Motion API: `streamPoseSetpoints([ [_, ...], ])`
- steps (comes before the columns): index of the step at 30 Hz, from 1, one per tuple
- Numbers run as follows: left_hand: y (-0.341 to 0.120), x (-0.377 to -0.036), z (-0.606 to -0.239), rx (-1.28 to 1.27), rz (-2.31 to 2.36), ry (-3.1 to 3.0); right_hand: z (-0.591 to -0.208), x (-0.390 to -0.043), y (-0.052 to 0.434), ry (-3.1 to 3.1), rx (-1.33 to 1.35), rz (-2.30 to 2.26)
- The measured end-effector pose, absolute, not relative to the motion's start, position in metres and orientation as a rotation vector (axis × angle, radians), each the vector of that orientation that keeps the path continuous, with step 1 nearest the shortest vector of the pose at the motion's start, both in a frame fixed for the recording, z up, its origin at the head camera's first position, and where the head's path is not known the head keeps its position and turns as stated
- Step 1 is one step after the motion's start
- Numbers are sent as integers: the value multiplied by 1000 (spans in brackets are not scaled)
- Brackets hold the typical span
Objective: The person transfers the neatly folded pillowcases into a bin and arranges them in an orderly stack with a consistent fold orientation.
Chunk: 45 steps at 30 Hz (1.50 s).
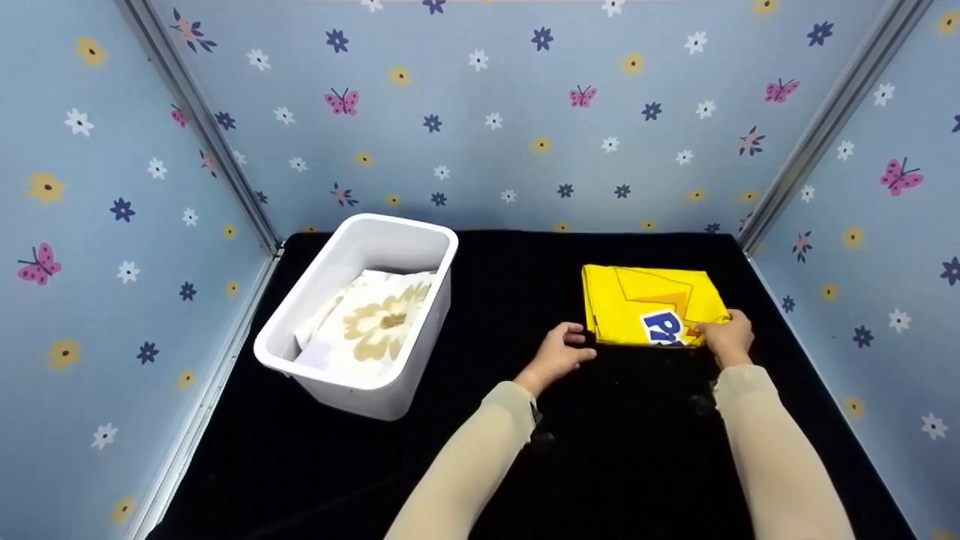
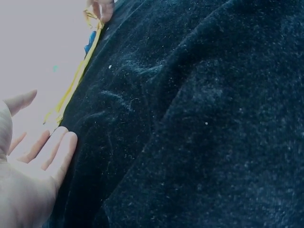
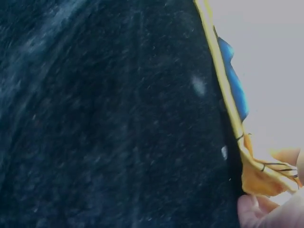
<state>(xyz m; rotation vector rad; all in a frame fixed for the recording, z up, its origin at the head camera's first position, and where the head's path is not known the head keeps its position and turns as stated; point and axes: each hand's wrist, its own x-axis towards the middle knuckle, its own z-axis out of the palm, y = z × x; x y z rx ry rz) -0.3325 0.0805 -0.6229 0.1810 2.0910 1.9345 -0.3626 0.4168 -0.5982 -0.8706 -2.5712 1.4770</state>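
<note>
A folded yellow cloth (image 1: pixel 645 292) with blue letters on a white patch lies flat on the black tabletop, right of the middle. My right hand (image 1: pixel 729 336) pinches its near right corner; in the right wrist view that corner of the cloth (image 3: pixel 266 178) is bunched between thumb and fingers. At the near left corner is my left hand (image 1: pixel 559 352), its fingers extended and the thumb held apart. From the left wrist view, the left hand (image 2: pixel 35 175) has its palm facing up beside the yellow edge (image 2: pixel 78 76); whether the fingertips touch it I cannot tell.
A white plastic bin (image 1: pixel 427 360) stands on the left of the black-covered table (image 1: pixel 510 465). Inside it lies white cloth (image 1: pixel 375 322) with a beige flower print. Flower-patterned panels (image 1: pixel 510 112) rise at the back and both sides.
</note>
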Motion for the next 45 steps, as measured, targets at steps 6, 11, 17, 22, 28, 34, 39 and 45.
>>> streamPoseSetpoints([
  [6, 80, -330, -624, 270, 1829, 2149, -600, -363, 419, -2499, -946, 1589],
  [11, 81, -328, -620, 377, 1759, 2211, -604, -360, 421, -2466, -964, 1630],
  [17, 79, -327, -618, 401, 1739, 2222, -603, -363, 420, -2414, -911, 1675],
  [22, 76, -329, -618, 391, 1743, 2238, -599, -367, 423, -2334, -864, 1771],
  [28, 71, -331, -616, 378, 1738, 2248, -591, -372, 418, -2216, -855, 1871],
  [34, 61, -336, -611, 359, 1767, 2256, -576, -379, 408, -2186, -788, 1878],
  [39, 52, -339, -607, 362, 1775, 2275, -564, -383, 398, -2074, -748, 1969],
  [45, 45, -341, -608, 345, 1776, 2287, -550, -386, 387, -1968, -657, 2054],
])
